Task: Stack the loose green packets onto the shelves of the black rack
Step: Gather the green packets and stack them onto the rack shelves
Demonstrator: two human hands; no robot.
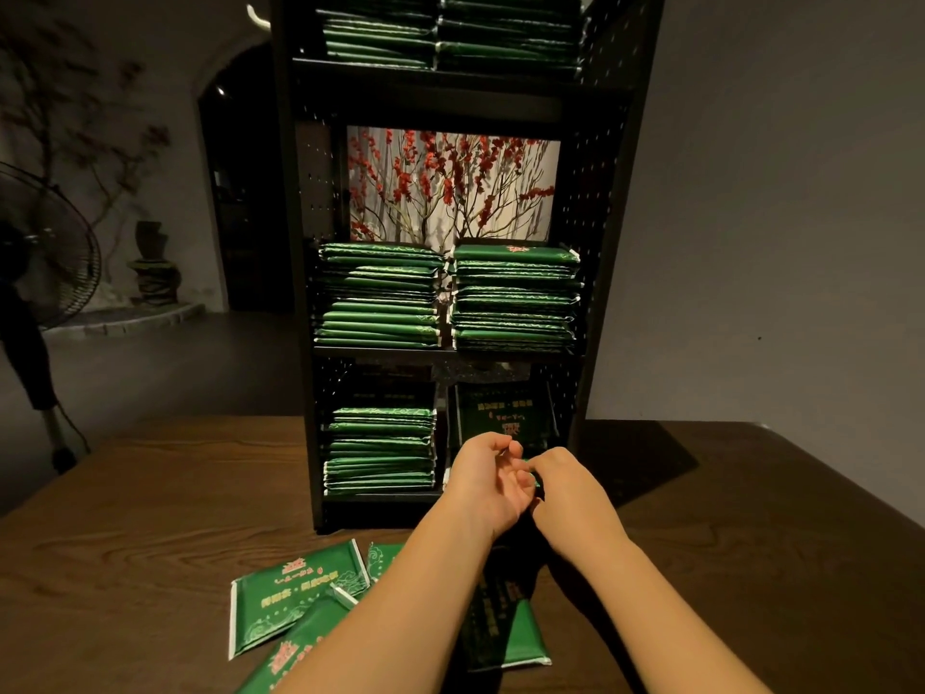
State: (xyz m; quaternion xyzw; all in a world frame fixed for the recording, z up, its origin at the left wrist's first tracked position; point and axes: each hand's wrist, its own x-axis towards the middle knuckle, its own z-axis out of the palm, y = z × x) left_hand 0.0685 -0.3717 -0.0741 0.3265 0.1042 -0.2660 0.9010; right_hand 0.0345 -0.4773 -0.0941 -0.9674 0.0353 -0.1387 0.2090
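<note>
Dim room, dark wooden table: loose green packets lie on it just before the black rack. We judge them light, flat, slick and floppy, best pinched at the sealed edges. Our left hand hangs loosely curled; what our right hand holds, we cannot tell.

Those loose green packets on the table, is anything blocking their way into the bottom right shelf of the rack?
Nothing fixed blocks it. The loose packets lie on the wooden table just before the black rack. Only the person's own left hand and right hand sit at the bottom right shelf opening, where the short stack leaves room above.
</note>
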